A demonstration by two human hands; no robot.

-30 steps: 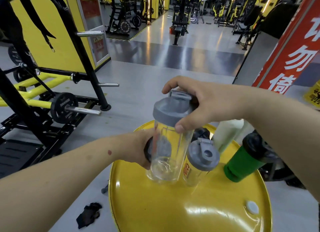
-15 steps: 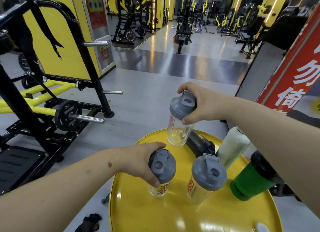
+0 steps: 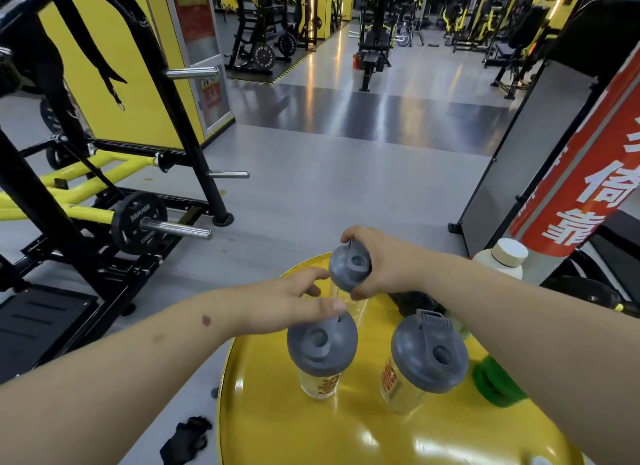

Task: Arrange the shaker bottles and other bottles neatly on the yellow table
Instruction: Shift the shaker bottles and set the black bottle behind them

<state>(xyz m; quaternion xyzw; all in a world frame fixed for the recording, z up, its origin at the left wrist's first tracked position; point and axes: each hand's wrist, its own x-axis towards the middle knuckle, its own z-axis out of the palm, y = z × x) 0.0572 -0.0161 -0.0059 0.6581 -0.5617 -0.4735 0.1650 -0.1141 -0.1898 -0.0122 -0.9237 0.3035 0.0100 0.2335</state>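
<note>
Clear shaker (image 3: 348,274), still gripped by right-hand fingers (image 3: 349,237), now rests on the table (image 3: 263,430) (left fingers (image 3: 322,307) released theirs).

Tabletop (image 3: 277,430): glossy yellow, smooth, strong glare. Shaker bottles (image 3: 320,383): clear plastic with matt grey plastic lids (image 3: 429,355). Far right white bottle (image 3: 502,260): matt plastic. Floor (image 3: 329,187): smooth grey, faint sheen.

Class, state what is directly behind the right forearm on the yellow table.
A black bottle lying down, a white bottle and a green bottle show partly behind the right forearm; their hidden parts cannot be seen.
</note>
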